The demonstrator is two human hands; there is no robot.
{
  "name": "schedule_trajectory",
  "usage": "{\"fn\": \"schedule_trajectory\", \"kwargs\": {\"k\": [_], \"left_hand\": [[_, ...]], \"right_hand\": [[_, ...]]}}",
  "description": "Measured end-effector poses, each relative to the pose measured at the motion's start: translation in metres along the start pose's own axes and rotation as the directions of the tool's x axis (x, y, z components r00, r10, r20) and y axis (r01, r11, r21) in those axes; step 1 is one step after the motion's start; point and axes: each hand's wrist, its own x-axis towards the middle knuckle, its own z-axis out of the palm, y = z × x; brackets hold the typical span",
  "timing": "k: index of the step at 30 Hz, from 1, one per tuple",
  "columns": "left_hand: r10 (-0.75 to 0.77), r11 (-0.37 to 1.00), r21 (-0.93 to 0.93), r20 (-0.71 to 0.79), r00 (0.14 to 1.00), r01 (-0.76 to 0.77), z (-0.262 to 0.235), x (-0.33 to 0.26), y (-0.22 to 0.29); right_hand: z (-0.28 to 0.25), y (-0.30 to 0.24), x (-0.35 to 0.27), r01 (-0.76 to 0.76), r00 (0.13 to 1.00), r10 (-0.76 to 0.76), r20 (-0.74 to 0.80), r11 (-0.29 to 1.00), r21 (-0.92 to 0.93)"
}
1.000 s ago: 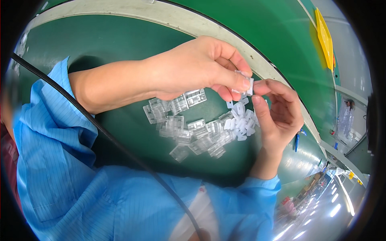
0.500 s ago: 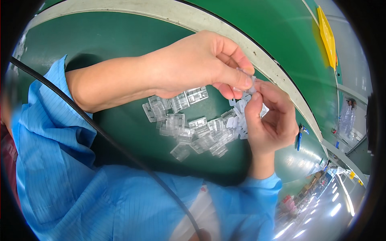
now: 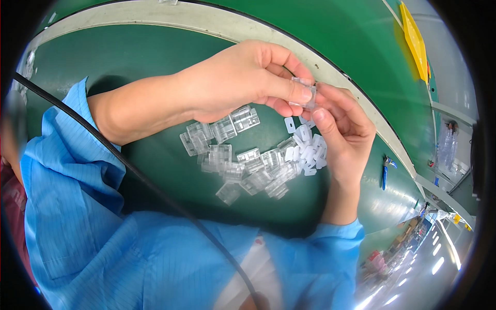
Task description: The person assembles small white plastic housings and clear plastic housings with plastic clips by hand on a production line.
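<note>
My left hand (image 3: 243, 77) and my right hand (image 3: 343, 129) meet above the green work surface (image 3: 103, 57). Both pinch one small clear plastic part (image 3: 303, 92) between thumbs and fingertips. Below the hands lies a heap of clear plastic housings (image 3: 237, 157) on the green surface. Beside it, close to my right palm, sits a cluster of small white flat pieces (image 3: 307, 150). Both forearms wear blue sleeves.
A pale curved border strip (image 3: 206, 20) runs along the far edge of the green surface. A black cable (image 3: 129, 165) crosses my left sleeve. A blue-handled tool (image 3: 385, 173) lies to the right. A yellow sheet (image 3: 413, 36) hangs at the upper right.
Both hands have lifted slightly away from the pile. The clear part is now pressed between the fingertips of both hands, and my right fingers have closed around it.
</note>
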Motion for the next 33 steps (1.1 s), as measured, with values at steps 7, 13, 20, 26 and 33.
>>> {"fn": "schedule_trajectory", "kwargs": {"k": [7, 13, 20, 26, 33], "left_hand": [[0.07, 0.996, 0.062, -0.02, 0.997, -0.069, 0.0, 0.004, -0.001], [0.17, 0.937, 0.311, -0.013, 0.985, -0.158, -0.001, 0.002, 0.001], [0.246, 0.92, 0.32, -0.026, 0.969, -0.225, -0.007, 0.006, -0.002], [0.252, 0.908, 0.345, 0.007, 0.968, -0.239, -0.007, 0.008, 0.0], [0.191, 0.948, 0.27, -0.048, 0.981, -0.171, -0.007, 0.005, 0.002]], "right_hand": [[-0.014, 0.012, 0.006, 0.179, 0.966, -0.245, -0.081, 0.863, -0.472], [-0.028, -0.001, 0.011, 0.136, 0.976, -0.215, -0.045, 0.754, -0.642], [-0.006, -0.021, 0.005, 0.192, 0.98, -0.091, 0.174, 0.643, -0.742], [-0.015, -0.01, 0.013, 0.064, 0.975, 0.101, 0.196, 0.72, -0.691], [-0.005, -0.022, 0.011, -0.125, 0.992, 0.095, -0.085, 0.859, -0.497]]}}
